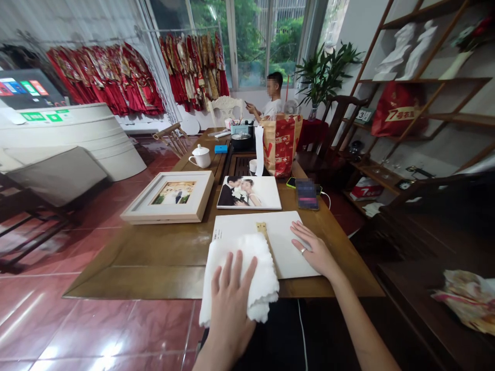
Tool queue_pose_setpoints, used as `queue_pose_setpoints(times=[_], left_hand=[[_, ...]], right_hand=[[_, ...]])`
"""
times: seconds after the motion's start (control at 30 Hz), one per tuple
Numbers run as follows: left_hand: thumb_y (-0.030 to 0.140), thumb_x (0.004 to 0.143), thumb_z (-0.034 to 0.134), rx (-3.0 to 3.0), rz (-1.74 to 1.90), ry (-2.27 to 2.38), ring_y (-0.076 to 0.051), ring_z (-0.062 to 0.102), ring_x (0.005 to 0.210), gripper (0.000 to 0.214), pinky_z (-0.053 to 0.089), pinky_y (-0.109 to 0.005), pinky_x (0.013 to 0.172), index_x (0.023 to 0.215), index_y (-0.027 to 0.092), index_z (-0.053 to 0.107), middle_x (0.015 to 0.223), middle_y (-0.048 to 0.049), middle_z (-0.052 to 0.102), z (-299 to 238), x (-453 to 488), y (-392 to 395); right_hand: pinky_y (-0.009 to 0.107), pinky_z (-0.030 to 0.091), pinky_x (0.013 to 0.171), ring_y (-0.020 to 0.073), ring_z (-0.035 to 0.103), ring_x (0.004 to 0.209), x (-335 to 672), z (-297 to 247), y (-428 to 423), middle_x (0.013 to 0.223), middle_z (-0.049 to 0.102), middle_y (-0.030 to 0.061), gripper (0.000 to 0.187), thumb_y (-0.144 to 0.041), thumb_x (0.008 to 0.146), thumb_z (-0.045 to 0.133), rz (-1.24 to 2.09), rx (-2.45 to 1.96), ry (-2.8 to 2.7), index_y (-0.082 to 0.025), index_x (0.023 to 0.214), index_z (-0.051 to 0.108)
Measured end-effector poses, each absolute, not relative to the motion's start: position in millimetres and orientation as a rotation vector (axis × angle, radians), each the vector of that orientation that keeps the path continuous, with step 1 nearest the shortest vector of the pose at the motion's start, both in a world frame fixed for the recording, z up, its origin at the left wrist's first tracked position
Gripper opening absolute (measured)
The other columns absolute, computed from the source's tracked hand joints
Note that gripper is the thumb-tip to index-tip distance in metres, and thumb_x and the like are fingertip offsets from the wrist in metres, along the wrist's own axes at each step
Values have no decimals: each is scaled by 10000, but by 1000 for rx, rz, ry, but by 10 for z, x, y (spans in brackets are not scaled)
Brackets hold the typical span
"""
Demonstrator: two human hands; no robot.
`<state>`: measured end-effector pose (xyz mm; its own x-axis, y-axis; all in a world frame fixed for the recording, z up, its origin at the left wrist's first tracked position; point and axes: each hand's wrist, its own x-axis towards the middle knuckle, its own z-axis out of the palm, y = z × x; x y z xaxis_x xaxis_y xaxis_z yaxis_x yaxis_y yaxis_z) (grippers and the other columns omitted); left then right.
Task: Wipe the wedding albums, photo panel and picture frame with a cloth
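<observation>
A white cloth [214,263] with a wavy edge covers the left part of a flat white board [290,257] and hangs over the table's near edge. My left hand [232,293] lies on the cloth with its fingers stretched out. On the board's right side rests my right hand [315,252], fingers spread flat, a ring on one finger. A beige patterned strip [262,226] shows on the board beside the cloth; its lower part is hidden. Small print marks the board's upper left. Just beyond lies a wedding photo panel [249,193].
A framed picture [166,198] lies at left on the wooden table [154,257]. Phones [308,195] lie at right. Further back stand a lidded white cup [201,156], a blue box [220,149] and a paper bag [284,147]. A person [270,98] sits at the far end.
</observation>
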<state>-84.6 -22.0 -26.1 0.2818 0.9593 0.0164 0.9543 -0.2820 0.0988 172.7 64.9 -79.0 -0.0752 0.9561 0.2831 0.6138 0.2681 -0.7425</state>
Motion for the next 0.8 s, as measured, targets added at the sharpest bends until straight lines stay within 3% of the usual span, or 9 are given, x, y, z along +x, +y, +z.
queue_pose_setpoints(times=[0.17,0.4,0.5,0.7,0.8], left_hand=[[225,708,593,2473,138,1792,-306,83,1424,822,151,-483,1109,1461,293,272,1554,-51,170,-231,-842,256],[327,843,538,2445,141,1848,-337,184,1400,653,198,-516,1080,1450,255,309,1519,-126,268,-137,-602,953],[345,828,561,2475,174,1770,-313,143,1413,679,182,-503,1095,1450,299,294,1534,-86,241,-163,-476,772],[325,628,726,2466,129,1608,-365,53,1415,926,128,-558,1107,1443,355,287,1564,-79,109,-297,-474,-75],[350,653,699,2470,156,1549,-349,33,1418,903,115,-554,1114,1446,369,269,1566,-67,81,-322,-535,-219]], right_hand=[[493,365,1099,271,502,1263,1729,-766,631,1314,582,81,368,-379,856,566,519,-1437,-1687,-219,1176,653],[503,361,1102,275,499,1265,1749,-763,628,1310,585,79,368,-380,854,565,546,-1441,-1680,-219,1173,654],[505,362,1100,277,502,1262,1755,-772,628,1311,586,75,372,-396,853,569,551,-1429,-1671,-232,1177,651],[493,382,1089,269,510,1256,1767,-816,649,1296,599,81,352,-374,857,559,509,-1430,-1697,-229,1162,661],[486,386,1087,270,510,1257,1780,-813,654,1308,589,88,364,-369,853,561,514,-1440,-1728,-214,1167,658]])
